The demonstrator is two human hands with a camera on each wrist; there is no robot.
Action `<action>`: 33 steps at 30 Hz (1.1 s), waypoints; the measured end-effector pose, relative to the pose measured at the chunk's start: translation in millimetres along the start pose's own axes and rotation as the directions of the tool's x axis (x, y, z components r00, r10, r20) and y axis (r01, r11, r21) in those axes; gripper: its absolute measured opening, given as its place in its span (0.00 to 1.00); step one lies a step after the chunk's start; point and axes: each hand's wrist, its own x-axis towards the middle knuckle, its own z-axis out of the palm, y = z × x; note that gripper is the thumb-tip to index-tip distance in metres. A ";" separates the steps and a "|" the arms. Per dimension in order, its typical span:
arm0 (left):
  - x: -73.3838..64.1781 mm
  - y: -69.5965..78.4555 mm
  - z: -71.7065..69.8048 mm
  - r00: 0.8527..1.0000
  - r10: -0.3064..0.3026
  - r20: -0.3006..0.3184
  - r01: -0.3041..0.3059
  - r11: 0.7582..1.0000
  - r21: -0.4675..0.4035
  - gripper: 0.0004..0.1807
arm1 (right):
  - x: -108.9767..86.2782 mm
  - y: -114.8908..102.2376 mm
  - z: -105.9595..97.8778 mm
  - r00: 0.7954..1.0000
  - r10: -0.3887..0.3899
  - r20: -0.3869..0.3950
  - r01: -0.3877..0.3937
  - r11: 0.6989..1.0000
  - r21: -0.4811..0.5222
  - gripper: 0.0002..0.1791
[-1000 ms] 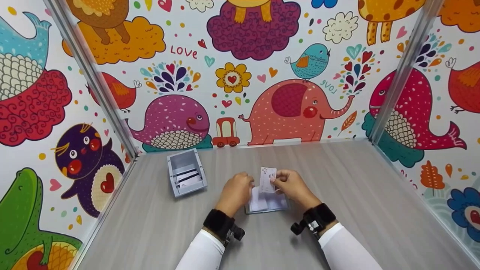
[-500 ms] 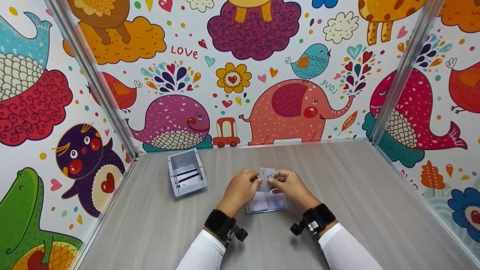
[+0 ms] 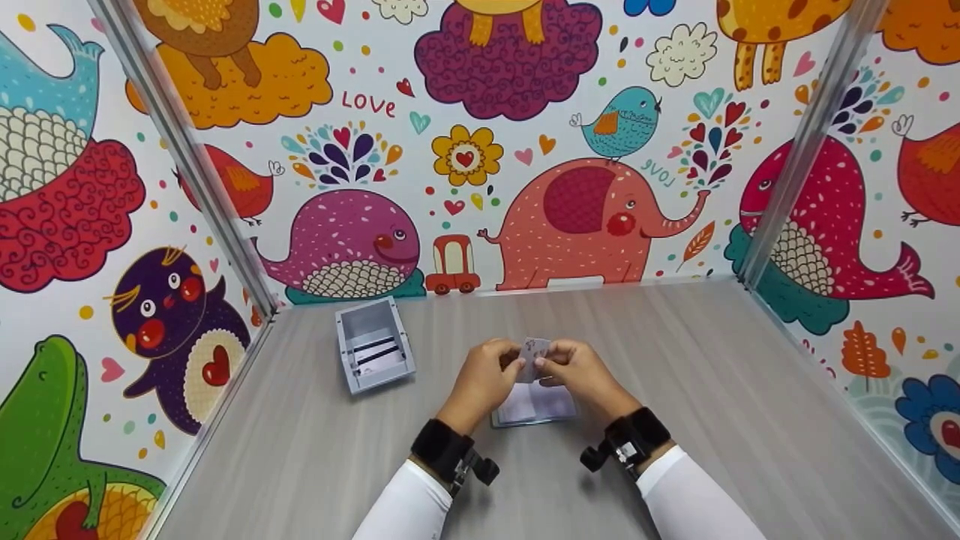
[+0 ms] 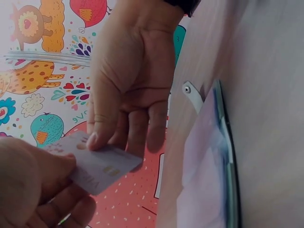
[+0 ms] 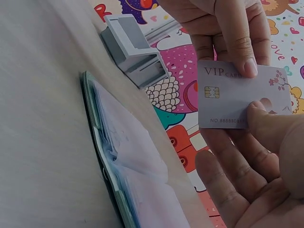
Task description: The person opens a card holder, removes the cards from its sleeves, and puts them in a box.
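Note:
A pale VIP card (image 3: 532, 351) with a gold chip and pink blossom print is raised between both hands. My left hand (image 3: 484, 379) pinches its left side, thumb on the printed face. On the opposite side, my right hand (image 3: 586, 373) pinches the same card, its thumb (image 5: 259, 116) also across the front. In the right wrist view the lower fingers of the right hand spread beneath the card. Just below the hands, a card holder (image 3: 538, 407) lies open on the table, showing clear sleeves and a dark green cover. Its snap strap (image 4: 192, 96) sticks out in the left wrist view.
A grey open-topped box (image 3: 346, 360) stands to the left, with cards (image 3: 379, 361) inside. The grey wood-grain table (image 3: 675, 360) is enclosed by walls printed with cartoon animals (image 3: 585, 225), joined by metal corner posts (image 3: 795, 142).
My left hand has come in from beside the card and now grips its left edge. The card has tilted slightly. My right hand has stayed nearly still, and the card holder has not moved.

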 end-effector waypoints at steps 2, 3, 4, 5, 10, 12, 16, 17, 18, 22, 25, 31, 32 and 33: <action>-0.2 0.7 -1.3 1.000 -0.002 0.003 0.002 1.000 0.005 0.08 | -0.4 -0.5 0.0 1.000 0.009 0.004 -0.009 1.000 -0.008 0.05; -0.4 1.2 -2.0 1.000 -0.004 0.004 0.004 1.000 0.008 0.08 | -0.6 -0.5 0.0 1.000 0.011 0.008 -0.010 1.000 -0.012 0.06; -0.5 1.6 -2.9 1.000 -0.003 0.005 0.003 1.000 0.014 0.08 | -0.9 -0.5 -0.1 1.000 0.008 0.013 -0.008 1.000 -0.015 0.06; -0.5 1.7 -3.6 1.000 -0.003 0.005 0.003 1.000 0.019 0.08 | -1.0 -0.6 0.1 1.000 0.011 0.015 -0.011 1.000 -0.016 0.06; -0.7 4.4 -7.4 0.999 -0.029 0.023 0.028 0.999 0.039 0.09 | -0.7 -1.2 0.4 1.000 0.011 0.023 -0.010 1.000 -0.015 0.07; -0.8 6.1 -9.2 0.998 -0.051 0.034 0.049 0.998 0.051 0.09 | -0.8 -1.9 0.1 1.000 0.012 0.024 -0.012 1.000 -0.013 0.08; 0.1 7.6 -14.8 0.997 -0.063 0.033 0.059 0.993 0.104 0.09 | -1.2 -2.4 -1.5 0.999 0.014 0.029 -0.014 1.000 -0.014 0.11; 0.5 7.5 -16.6 0.998 -0.059 0.027 0.055 0.991 0.122 0.09 | -1.2 -2.6 -1.8 0.999 0.019 0.030 -0.019 1.000 -0.017 0.12; 0.8 7.5 -18.6 0.999 -0.051 0.019 0.048 0.989 0.137 0.08 | -1.0 -2.5 -2.3 0.999 0.023 0.035 -0.022 1.000 -0.021 0.13; 1.8 6.7 -28.7 0.999 0.002 -0.033 0.005 0.980 0.201 0.08 | -0.1 -1.1 -3.2 0.998 0.054 0.046 -0.050 0.997 -0.065 0.15; 2.2 4.4 -38.3 0.995 0.039 -0.087 -0.016 0.965 0.260 0.07 | 0.0 0.4 -4.0 0.996 0.078 0.032 -0.073 0.987 -0.142 0.15; 2.6 -6.0 -61.6 0.968 0.128 -0.215 -0.028 0.910 0.415 0.04 | -2.5 4.1 -6.4 0.995 0.102 -0.015 -0.101 0.937 -0.333 0.12; 2.6 -8.2 -65.9 0.962 0.137 -0.237 -0.020 0.899 0.437 0.04 | -3.0 4.5 -6.6 0.994 0.108 -0.020 -0.108 0.929 -0.353 0.12; 2.5 -10.3 -70.4 0.957 0.137 -0.254 -0.006 0.890 0.455 0.04 | -3.5 4.7 -6.8 0.993 0.114 -0.023 -0.114 0.923 -0.367 0.12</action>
